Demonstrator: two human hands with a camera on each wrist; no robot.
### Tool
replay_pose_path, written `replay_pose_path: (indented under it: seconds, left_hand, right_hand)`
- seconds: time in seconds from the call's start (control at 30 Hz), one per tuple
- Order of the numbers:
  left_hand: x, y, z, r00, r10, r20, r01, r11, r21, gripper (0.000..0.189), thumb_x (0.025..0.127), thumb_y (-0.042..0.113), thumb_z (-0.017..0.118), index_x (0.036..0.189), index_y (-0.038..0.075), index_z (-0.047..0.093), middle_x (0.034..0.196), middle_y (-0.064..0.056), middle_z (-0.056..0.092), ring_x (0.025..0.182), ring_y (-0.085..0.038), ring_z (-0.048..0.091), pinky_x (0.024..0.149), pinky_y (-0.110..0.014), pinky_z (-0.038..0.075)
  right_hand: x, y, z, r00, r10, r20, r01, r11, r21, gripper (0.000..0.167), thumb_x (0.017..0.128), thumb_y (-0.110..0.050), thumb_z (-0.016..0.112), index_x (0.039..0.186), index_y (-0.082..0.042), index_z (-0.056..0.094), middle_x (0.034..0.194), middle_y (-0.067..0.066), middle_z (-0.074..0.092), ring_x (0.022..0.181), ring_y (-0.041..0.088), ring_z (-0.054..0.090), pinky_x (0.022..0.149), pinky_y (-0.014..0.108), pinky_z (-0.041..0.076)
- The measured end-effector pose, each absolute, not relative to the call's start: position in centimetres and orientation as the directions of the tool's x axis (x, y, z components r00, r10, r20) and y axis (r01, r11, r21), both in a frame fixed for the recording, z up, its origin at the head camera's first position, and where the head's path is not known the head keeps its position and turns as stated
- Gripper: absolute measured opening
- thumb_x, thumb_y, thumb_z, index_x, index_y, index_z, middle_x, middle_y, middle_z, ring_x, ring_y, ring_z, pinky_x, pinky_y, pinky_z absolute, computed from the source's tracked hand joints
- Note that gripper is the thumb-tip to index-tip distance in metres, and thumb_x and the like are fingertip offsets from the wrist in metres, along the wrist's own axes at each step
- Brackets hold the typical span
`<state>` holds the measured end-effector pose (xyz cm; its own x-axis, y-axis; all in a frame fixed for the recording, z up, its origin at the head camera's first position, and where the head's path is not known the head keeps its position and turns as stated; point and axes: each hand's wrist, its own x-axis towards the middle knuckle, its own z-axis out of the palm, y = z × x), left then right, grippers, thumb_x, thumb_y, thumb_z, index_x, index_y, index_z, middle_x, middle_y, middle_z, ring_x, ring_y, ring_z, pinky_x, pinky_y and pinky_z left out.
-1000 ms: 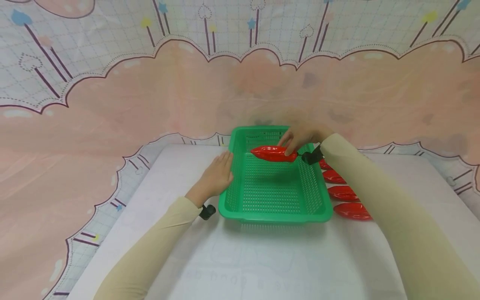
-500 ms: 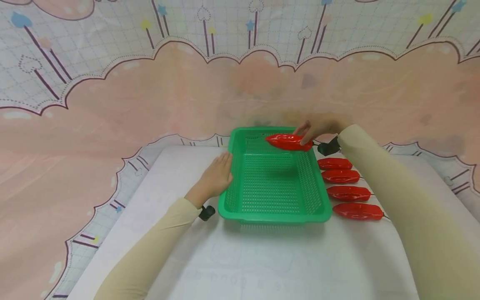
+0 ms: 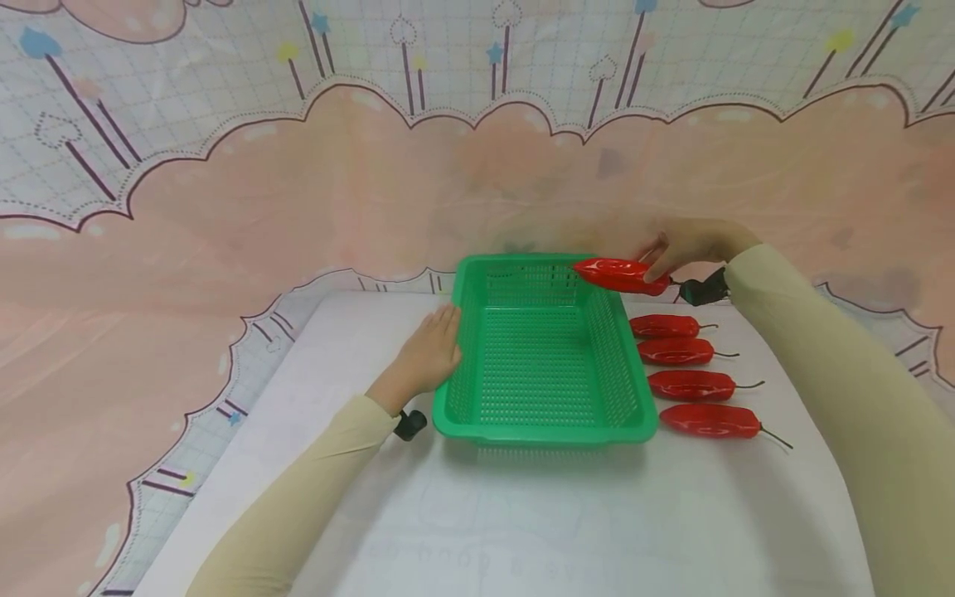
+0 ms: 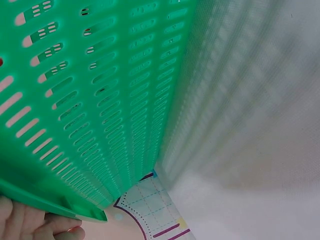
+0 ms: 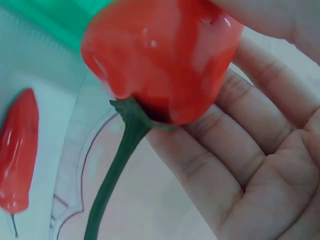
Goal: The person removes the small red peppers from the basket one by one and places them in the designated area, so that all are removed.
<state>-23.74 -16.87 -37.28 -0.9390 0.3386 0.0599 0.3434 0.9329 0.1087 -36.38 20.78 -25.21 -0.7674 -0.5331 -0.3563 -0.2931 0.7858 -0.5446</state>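
My right hand (image 3: 690, 242) pinches a red chili pepper (image 3: 621, 276) between thumb and fingers, above the basket's far right corner. Its pointed tip faces left; in the right wrist view its green stem (image 5: 114, 175) hangs down beside the fingers. My left hand (image 3: 430, 352) rests on the left rim of the green plastic basket (image 3: 545, 434), fingers straight and together. The left wrist view shows several fingertips (image 4: 62, 227) along that rim. Inside, the basket's slotted floor is bare.
Several more red chili peppers (image 3: 690, 385) lie in a column along the basket's right side, stems pointing right. The white table (image 3: 477, 522) extends in front, and a patterned cloth (image 3: 418, 191) hangs behind it.
My right hand has carried the chili pepper right and away from me, from over the basket to its far right corner. The peppers on the table are now fully uncovered. The left hand stays put.
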Motion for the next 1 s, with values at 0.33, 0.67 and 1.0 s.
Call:
replay_pose_path:
  seconds: [0.33,0.67,1.0]
  left_hand:
    - [-24.0,-16.9,-37.6,-0.941,0.333,0.05,0.337,0.936,0.104,0.06,0.094,0.018,0.027,0.146,-0.011,0.016,0.154,-0.027,0.017,0.145,-0.037,0.014,0.121,-0.043,0.013]
    - [-24.0,-16.9,-37.8,-0.94,0.335,0.056,0.339,0.935,0.104,0.06,0.094,0.018,0.028,0.146,-0.011,0.016,0.153,-0.027,0.017,0.145,-0.037,0.014,0.121,-0.043,0.013]
    - [-23.9,-16.9,-37.7,-0.94,0.336,0.063,0.341,0.932,0.121,0.061,0.094,0.018,0.028,0.145,-0.011,0.016,0.154,-0.027,0.016,0.145,-0.037,0.013,0.121,-0.044,0.014]
  right_hand:
    - [-36.2,24.6,-25.8,-0.766,-0.494,-0.411,-0.257,0.822,-0.509,0.064,0.083,-0.022,0.07,0.133,0.011,0.045,0.116,0.02,0.066,0.103,0.028,0.066,0.095,0.048,0.05]
    - [-35.4,28.2,-26.8,-0.787,-0.436,-0.436,-0.177,0.837,-0.517,0.068,0.079,-0.023,0.075,0.132,0.009,0.047,0.112,0.016,0.068,0.093,0.02,0.068,0.088,0.043,0.055]
    - [-34.7,31.3,-28.7,-0.777,-0.409,-0.479,-0.134,0.85,-0.509,0.064,0.078,-0.023,0.076,0.128,0.008,0.052,0.108,0.014,0.07,0.091,0.017,0.067,0.089,0.043,0.055]
